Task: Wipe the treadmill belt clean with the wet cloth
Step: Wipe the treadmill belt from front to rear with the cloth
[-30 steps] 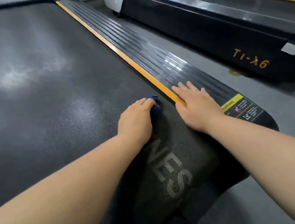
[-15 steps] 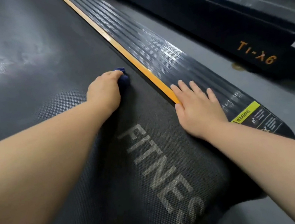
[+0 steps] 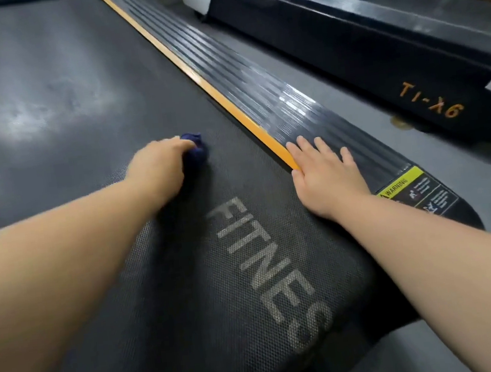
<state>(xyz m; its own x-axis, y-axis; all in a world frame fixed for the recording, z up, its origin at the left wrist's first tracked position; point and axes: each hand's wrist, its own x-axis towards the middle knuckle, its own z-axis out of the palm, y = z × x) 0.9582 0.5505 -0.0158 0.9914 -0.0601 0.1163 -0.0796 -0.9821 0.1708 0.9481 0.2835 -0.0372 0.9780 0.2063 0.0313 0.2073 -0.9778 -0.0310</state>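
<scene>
Since a second ago our left hand (image 3: 159, 165) has carried the blue cloth (image 3: 197, 151) leftward, off the orange strip (image 3: 226, 105). Its grip curls round the cloth, pressed to the treadmill belt (image 3: 58, 84). Our right hand (image 3: 325, 176) lies flat, fingers spread, on the side rail (image 3: 274, 97). The belt's long axis runs ahead, nearer the left hand.

Left grip (image 3: 156, 168) curled round a dark blue cloth (image 3: 197, 152), pressing it on the treadmill belt (image 3: 77, 113) just past the lettering (image 3: 274, 277). Right grip (image 3: 325, 176) lies flat, fingers spread, on the ribbed side rail (image 3: 258, 92), thumb by the orange strip (image 3: 212, 91). Warning label (image 3: 413, 191) sits beside the wrist. Second treadmill (image 3: 343, 37), marked TI-X6, stands across the grey floor (image 3: 488, 176).
</scene>
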